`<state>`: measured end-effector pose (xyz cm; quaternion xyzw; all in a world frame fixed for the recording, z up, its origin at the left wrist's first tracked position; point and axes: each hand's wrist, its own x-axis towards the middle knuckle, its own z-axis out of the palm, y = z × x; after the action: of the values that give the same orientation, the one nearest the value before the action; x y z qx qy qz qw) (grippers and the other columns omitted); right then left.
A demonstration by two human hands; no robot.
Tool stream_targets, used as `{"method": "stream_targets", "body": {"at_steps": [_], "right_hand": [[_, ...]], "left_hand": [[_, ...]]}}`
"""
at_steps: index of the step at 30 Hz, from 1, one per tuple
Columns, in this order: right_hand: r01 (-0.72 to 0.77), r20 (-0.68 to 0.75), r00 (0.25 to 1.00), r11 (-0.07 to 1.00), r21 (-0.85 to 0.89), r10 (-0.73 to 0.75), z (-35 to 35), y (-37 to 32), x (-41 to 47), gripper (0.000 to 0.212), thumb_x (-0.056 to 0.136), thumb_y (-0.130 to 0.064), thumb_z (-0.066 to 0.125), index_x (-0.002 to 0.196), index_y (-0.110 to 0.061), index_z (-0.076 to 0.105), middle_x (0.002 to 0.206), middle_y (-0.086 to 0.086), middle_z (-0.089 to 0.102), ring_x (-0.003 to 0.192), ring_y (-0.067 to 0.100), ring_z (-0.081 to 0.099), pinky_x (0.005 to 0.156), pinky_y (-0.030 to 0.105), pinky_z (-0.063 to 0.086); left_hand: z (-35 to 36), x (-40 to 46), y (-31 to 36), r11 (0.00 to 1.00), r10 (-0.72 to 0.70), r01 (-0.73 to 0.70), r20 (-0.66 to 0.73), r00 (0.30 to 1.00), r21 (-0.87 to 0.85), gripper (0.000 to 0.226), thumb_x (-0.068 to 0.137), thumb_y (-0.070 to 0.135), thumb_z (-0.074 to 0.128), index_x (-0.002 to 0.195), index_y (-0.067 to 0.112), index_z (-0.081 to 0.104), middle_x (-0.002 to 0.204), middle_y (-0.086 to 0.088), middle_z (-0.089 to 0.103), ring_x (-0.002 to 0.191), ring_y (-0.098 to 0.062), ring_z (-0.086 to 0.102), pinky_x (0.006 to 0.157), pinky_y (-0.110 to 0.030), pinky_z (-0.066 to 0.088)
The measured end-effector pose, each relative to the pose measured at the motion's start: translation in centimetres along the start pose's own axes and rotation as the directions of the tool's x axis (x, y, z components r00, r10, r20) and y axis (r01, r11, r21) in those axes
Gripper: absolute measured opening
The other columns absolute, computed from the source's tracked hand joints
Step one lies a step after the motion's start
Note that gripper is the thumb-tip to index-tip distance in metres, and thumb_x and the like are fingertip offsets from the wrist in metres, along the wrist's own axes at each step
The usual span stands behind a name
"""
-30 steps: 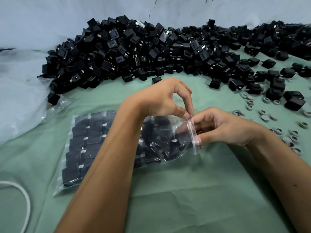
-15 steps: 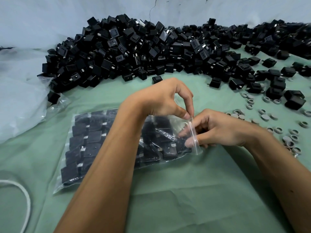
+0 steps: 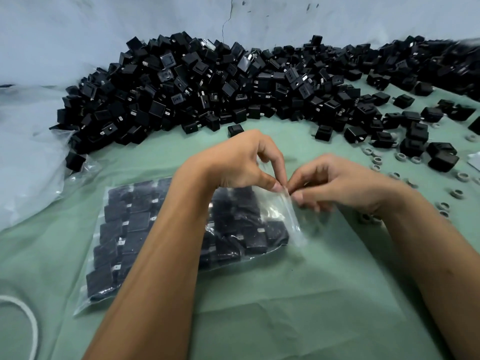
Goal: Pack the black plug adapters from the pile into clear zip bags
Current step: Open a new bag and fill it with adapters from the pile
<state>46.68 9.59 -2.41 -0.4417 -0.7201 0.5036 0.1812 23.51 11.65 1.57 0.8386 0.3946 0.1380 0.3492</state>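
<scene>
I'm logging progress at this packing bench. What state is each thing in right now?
zip bag: lying flat, filled with adapters, mouth pinched at its far end
left hand: pinching the bag mouth
right hand: pinching the bag mouth
adapter pile: loose, unpacked
grey rings: scattered on the green cloth

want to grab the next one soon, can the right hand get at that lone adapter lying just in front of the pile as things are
Probably not yet. The right hand and the left hand are both pinching the mouth of the zip bag. The lone adapter lies on bare cloth beyond the left hand, nothing covering it.
</scene>
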Motion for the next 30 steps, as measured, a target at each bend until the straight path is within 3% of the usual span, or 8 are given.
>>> {"method": "stream_targets", "body": {"at_steps": [2, 5, 8, 12, 15, 20, 26, 30], "right_hand": [[-0.020, -0.281, 0.959, 0.999, 0.031, 0.028, -1.3, 0.4, 1.8, 0.005, 0.095, -0.009, 0.072, 0.093, -0.008, 0.076, 0.067, 0.007, 0.069, 0.050, 0.010, 0.054, 0.045, 0.022, 0.043], [-0.049, -0.504, 0.858, 0.960, -0.275, -0.100, -1.7, -0.2, 7.3, 0.009, 0.096, -0.015, 0.070, 0.100, -0.011, 0.077, 0.083, 0.004, 0.073, 0.065, 0.010, 0.060, 0.065, 0.032, 0.053], [-0.007, -0.281, 0.929, 0.744, -0.668, -0.243, -1.4, -1.4, 12.6, 0.043, 0.100, -0.014, 0.061, 0.142, -0.019, 0.061, 0.140, 0.011, 0.058, 0.117, 0.026, 0.056, 0.109, 0.038, 0.041], [0.050, -0.027, 0.990, 0.524, -0.850, -0.139, -0.6, -2.8, 16.7, 0.057, 0.101, -0.021, 0.056, 0.156, -0.028, 0.042, 0.163, 0.009, 0.033, 0.143, 0.032, 0.035, 0.116, 0.032, 0.021], [0.035, -0.211, 0.943, 0.707, -0.706, -0.257, -0.3, -2.3, 15.6, 0.036, 0.091, -0.011, 0.066, 0.127, -0.014, 0.066, 0.122, 0.012, 0.063, 0.115, 0.031, 0.060, 0.098, 0.032, 0.044], [0.006, -0.542, 0.827, 0.967, -0.254, -0.148, 0.1, -0.5, 8.5, 0.019, 0.089, -0.011, 0.073, 0.105, -0.014, 0.062, 0.074, -0.004, 0.067, 0.065, 0.013, 0.060, 0.069, 0.028, 0.050], [0.089, -0.345, 0.938, 0.938, 0.336, 0.035, 1.4, 0.1, 1.1, 0.014, 0.092, 0.009, 0.067, 0.098, -0.003, 0.067, 0.098, 0.025, 0.068, 0.069, 0.034, 0.074, 0.053, 0.024, 0.055], [0.104, -0.264, 0.964, 0.958, 0.269, -0.031, 2.2, 0.7, 0.2, 0.023, 0.093, 0.001, 0.070, 0.103, -0.019, 0.074, 0.091, 0.016, 0.072, 0.072, 0.021, 0.057, 0.060, 0.020, 0.049]], "left_hand": [[0.0, 0.1, -0.1, 1.000, -0.017, 0.017, 0.008, 1.000, -0.005, 0.012, 0.076, 0.022, 0.090, 0.082, 0.029, 0.082, 0.105, -0.014, 0.070, 0.099, -0.033, 0.060, 0.080, -0.041, 0.048], [-0.1, 0.2, -0.2, 1.000, -0.007, 0.008, 0.045, 0.999, -0.027, 0.015, 0.077, 0.019, 0.089, 0.084, 0.029, 0.081, 0.100, -0.035, 0.065, 0.082, -0.046, 0.056, 0.078, -0.055, 0.050], [-0.2, 0.2, -0.5, 0.999, -0.003, 0.006, 0.064, 0.998, -0.046, 0.014, 0.078, 0.015, 0.088, 0.082, 0.027, 0.081, 0.096, -0.034, 0.066, 0.078, -0.047, 0.052, 0.076, -0.053, 0.050], [-0.5, 0.0, -1.1, 0.997, -0.016, 0.022, 0.070, 0.997, -0.079, 0.013, 0.079, 0.016, 0.088, 0.082, 0.027, 0.082, 0.098, -0.033, 0.067, 0.078, -0.049, 0.052, 0.072, -0.052, 0.048], [-0.6, 0.0, -1.4, 0.995, -0.024, 0.031, 0.076, 0.997, -0.096, 0.011, 0.079, 0.014, 0.088, 0.083, 0.022, 0.082, 0.097, -0.036, 0.065, 0.076, -0.050, 0.052, 0.070, -0.043, 0.040], [-0.5, -0.1, -1.0, 0.998, -0.022, 0.025, 0.046, 0.999, -0.061, 0.011, 0.077, 0.014, 0.089, 0.084, 0.019, 0.082, 0.094, -0.038, 0.063, 0.079, -0.050, 0.053, 0.071, -0.053, 0.046], [-0.8, -0.7, -0.1, 0.999, -0.009, 0.009, 0.000, 1.000, -0.031, 0.013, 0.076, 0.015, 0.090, 0.084, 0.022, 0.083, 0.097, -0.034, 0.060, 0.081, -0.044, 0.050, 0.071, -0.043, 0.045], [-0.9, -0.8, 0.1, 1.000, -0.017, 0.018, 0.004, 1.000, -0.021, 0.013, 0.075, 0.017, 0.090, 0.084, 0.023, 0.083, 0.097, -0.036, 0.059, 0.081, -0.047, 0.052, 0.080, -0.055, 0.051]]}}
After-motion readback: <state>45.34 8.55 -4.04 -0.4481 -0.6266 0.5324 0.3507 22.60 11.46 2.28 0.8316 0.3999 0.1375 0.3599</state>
